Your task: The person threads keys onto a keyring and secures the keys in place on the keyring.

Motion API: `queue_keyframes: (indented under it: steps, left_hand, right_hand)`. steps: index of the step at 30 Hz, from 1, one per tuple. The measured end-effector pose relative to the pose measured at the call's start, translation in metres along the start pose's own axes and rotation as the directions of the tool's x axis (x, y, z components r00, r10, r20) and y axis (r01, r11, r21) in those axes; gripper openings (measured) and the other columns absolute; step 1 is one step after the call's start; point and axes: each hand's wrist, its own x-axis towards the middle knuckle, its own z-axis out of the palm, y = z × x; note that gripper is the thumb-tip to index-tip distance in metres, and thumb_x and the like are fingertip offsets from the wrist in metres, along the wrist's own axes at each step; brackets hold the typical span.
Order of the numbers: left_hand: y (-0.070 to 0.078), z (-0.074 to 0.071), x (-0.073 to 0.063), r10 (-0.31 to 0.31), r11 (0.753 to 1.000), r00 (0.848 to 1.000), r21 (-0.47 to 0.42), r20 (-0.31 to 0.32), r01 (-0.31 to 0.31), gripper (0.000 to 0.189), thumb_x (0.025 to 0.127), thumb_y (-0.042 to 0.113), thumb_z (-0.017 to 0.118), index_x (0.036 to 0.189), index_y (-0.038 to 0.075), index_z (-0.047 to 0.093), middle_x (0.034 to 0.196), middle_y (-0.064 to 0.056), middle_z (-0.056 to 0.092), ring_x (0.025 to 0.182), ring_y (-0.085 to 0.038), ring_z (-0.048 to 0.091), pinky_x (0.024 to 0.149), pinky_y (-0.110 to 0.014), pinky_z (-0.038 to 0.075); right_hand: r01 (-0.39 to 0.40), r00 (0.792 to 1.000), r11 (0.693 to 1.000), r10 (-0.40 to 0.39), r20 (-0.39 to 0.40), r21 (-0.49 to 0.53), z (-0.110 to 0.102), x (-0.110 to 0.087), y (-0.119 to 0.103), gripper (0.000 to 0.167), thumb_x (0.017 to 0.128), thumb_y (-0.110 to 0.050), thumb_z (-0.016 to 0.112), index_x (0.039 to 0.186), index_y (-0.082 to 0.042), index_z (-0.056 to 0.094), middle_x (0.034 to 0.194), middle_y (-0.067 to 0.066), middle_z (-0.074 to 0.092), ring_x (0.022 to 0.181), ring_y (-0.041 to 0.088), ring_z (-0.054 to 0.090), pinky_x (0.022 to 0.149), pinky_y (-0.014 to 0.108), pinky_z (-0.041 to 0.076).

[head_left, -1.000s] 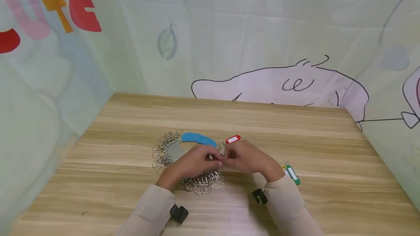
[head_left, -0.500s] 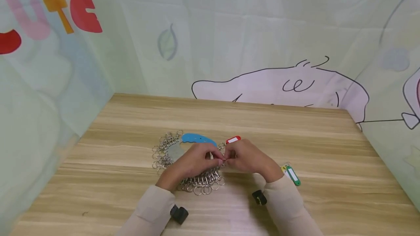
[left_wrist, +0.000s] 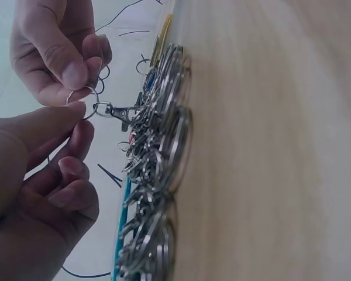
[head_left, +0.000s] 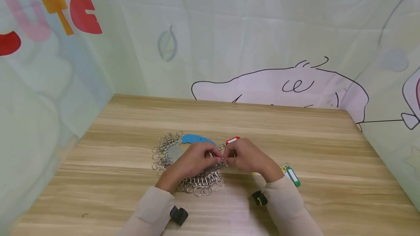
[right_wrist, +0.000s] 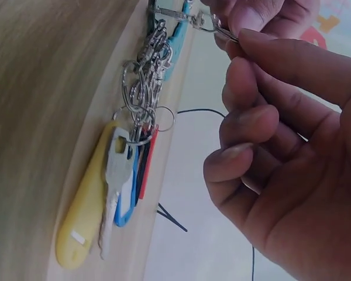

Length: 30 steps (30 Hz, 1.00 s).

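My left hand (head_left: 195,159) and right hand (head_left: 247,157) meet at the right end of a flat holder with a blue edge (head_left: 197,138) and a grey middle (head_left: 175,153). Between thumb and forefinger, the left hand pinches a small metal split ring (left_wrist: 97,98). The right thumb and forefinger pinch the same ring from the other side. A swivel clasp (left_wrist: 123,114) links this ring to the holder. Many more clasps with rings (head_left: 203,185) fan out along the holder's edge, partly hidden under the left hand.
Beside the right hand lies a red key tag (head_left: 233,140). The right wrist view also has a yellow tag (right_wrist: 82,205), a silver key (right_wrist: 117,164) and a blue tag (right_wrist: 126,199) hanging from rings. A green tag (head_left: 292,176) lies by the right sleeve on the wooden table (head_left: 147,115).
Both hands have shifted slightly left, still pinching together at the ring. The right hand covers a little more of the red tag, and a bit of yellow now shows under the right wrist.
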Motion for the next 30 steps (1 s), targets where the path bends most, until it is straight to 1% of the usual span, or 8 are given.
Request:
queue_keyframes:
  steps: [6, 11, 15, 18, 21, 24, 26, 30]
  left_hand:
    - [0.0015, -0.0003, -0.0004, -0.031, 0.999, 0.999, -0.035, -0.033, 0.03, 0.013, 0.089, 0.006, 0.074, 0.092, 0.018, 0.072, 0.079, 0.007, 0.062, 0.063, -0.011, 0.052, 0.054, -0.026, 0.042]
    - [0.0011, -0.0003, -0.0001, -0.013, 1.0, 0.999, -0.024, -0.042, 0.012, 0.012, 0.088, 0.007, 0.075, 0.091, 0.018, 0.071, 0.076, 0.008, 0.061, 0.063, -0.01, 0.051, 0.054, -0.026, 0.042]
    - [0.0005, -0.0001, 0.0003, -0.001, 1.0, 0.999, -0.015, -0.033, 0.001, 0.01, 0.089, 0.009, 0.074, 0.093, 0.017, 0.072, 0.08, 0.01, 0.063, 0.064, -0.01, 0.053, 0.056, -0.027, 0.044]
    - [0.0001, -0.0001, 0.0003, -0.013, 1.0, 1.0, -0.017, -0.004, 0.013, 0.011, 0.09, 0.012, 0.074, 0.099, 0.017, 0.073, 0.085, 0.011, 0.065, 0.067, -0.01, 0.055, 0.058, -0.028, 0.046]
    - [-0.0008, -0.0006, 0.0, -0.033, 0.999, 0.999, -0.023, 0.038, 0.034, 0.017, 0.09, 0.015, 0.075, 0.107, 0.017, 0.072, 0.09, 0.01, 0.067, 0.069, -0.012, 0.057, 0.06, -0.029, 0.047]
    - [-0.0011, -0.0007, -0.0002, -0.048, 0.998, 0.997, -0.034, 0.067, 0.05, 0.021, 0.09, 0.018, 0.076, 0.11, 0.015, 0.07, 0.095, 0.008, 0.07, 0.074, -0.012, 0.059, 0.065, -0.032, 0.049]
    - [-0.0012, -0.0005, -0.0002, -0.055, 0.997, 0.996, -0.055, 0.073, 0.059, 0.021, 0.091, 0.018, 0.076, 0.11, 0.015, 0.069, 0.098, 0.009, 0.071, 0.08, -0.01, 0.062, 0.071, -0.033, 0.05]
    - [-0.0008, 0.0002, -0.0003, -0.063, 0.993, 0.996, -0.095, 0.068, 0.07, 0.018, 0.091, 0.018, 0.076, 0.107, 0.015, 0.07, 0.098, 0.009, 0.072, 0.089, -0.007, 0.066, 0.08, -0.036, 0.05]
  right_hand:
    - [-0.033, 0.999, 0.999, 0.032, 0.009, 0.04, 0.0026, 0.0013, 0.0001, 0.01, 0.084, 0.002, 0.071, 0.081, -0.008, 0.073, 0.07, -0.012, 0.061, 0.068, 0.006, 0.053, 0.063, 0.027, 0.047]
    - [-0.052, 0.999, 0.997, 0.051, 0.019, 0.062, 0.0026, 0.0009, -0.0001, 0.009, 0.084, 0.002, 0.071, 0.081, -0.006, 0.072, 0.072, -0.011, 0.061, 0.069, 0.008, 0.053, 0.064, 0.028, 0.047]
    - [-0.069, 0.998, 0.994, 0.068, 0.019, 0.083, 0.0029, 0.0012, -0.0003, 0.01, 0.085, 0.001, 0.07, 0.08, -0.007, 0.073, 0.071, -0.01, 0.061, 0.069, 0.009, 0.053, 0.063, 0.027, 0.047]
    - [-0.111, 0.994, 0.985, 0.109, 0.024, 0.13, 0.0037, 0.0013, 0.0008, 0.01, 0.086, -0.001, 0.066, 0.081, -0.007, 0.073, 0.069, -0.008, 0.06, 0.066, 0.009, 0.051, 0.059, 0.027, 0.045]
    - [-0.202, 0.979, 0.95, 0.195, 0.055, 0.238, 0.0053, 0.0021, 0.0029, 0.012, 0.088, -0.001, 0.061, 0.082, -0.002, 0.072, 0.066, -0.001, 0.059, 0.058, 0.009, 0.049, 0.052, 0.026, 0.042]
    - [-0.287, 0.958, 0.893, 0.269, 0.1, 0.348, 0.007, 0.0029, 0.0055, 0.014, 0.091, -0.002, 0.058, 0.084, 0.004, 0.069, 0.062, 0.004, 0.056, 0.05, 0.01, 0.045, 0.047, 0.026, 0.038]
    - [-0.317, 0.948, 0.864, 0.292, 0.123, 0.392, 0.0077, 0.0033, 0.0064, 0.016, 0.094, -0.003, 0.059, 0.084, 0.005, 0.068, 0.06, 0.004, 0.054, 0.048, 0.01, 0.043, 0.046, 0.026, 0.036]
    - [-0.337, 0.941, 0.836, 0.307, 0.14, 0.433, 0.0079, 0.003, 0.0073, 0.016, 0.094, -0.004, 0.058, 0.085, 0.005, 0.068, 0.06, 0.003, 0.053, 0.049, 0.011, 0.043, 0.046, 0.025, 0.035]
